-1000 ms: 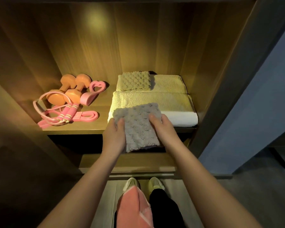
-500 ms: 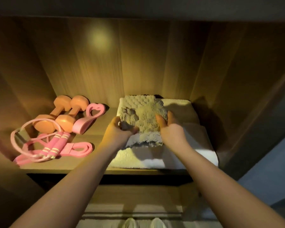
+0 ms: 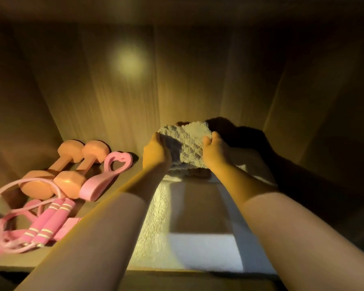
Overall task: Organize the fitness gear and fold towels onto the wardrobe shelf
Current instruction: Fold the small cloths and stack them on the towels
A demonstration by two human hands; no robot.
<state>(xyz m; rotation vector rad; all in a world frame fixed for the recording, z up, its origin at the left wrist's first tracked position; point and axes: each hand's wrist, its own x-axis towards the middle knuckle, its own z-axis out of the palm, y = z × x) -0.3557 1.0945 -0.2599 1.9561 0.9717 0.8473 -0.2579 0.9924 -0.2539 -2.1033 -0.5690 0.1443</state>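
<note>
I hold a small folded grey towel (image 3: 187,145) deep inside the wardrobe, near the back wall. My left hand (image 3: 156,153) grips its left edge and my right hand (image 3: 215,153) grips its right edge. Under it lies a large folded white towel (image 3: 198,244) that fills the right half of the wooden shelf (image 3: 97,263). The small towel seen earlier at the back of the stack is hidden behind my hands. On the shelf's left side lie two orange dumbbells (image 3: 65,166), a pink heart-shaped grip (image 3: 107,175) and a pink jump rope (image 3: 36,229).
The wardrobe's back panel (image 3: 177,80) stands just behind the towel, and its side walls (image 3: 324,122) close in at left and right. A strip of bare shelf runs between the pink gear and the towel stack.
Both hands carried the grey towel from the front edge of the stack to the back of the shelf. My head moved closer, so the floor and my feet left the view.
</note>
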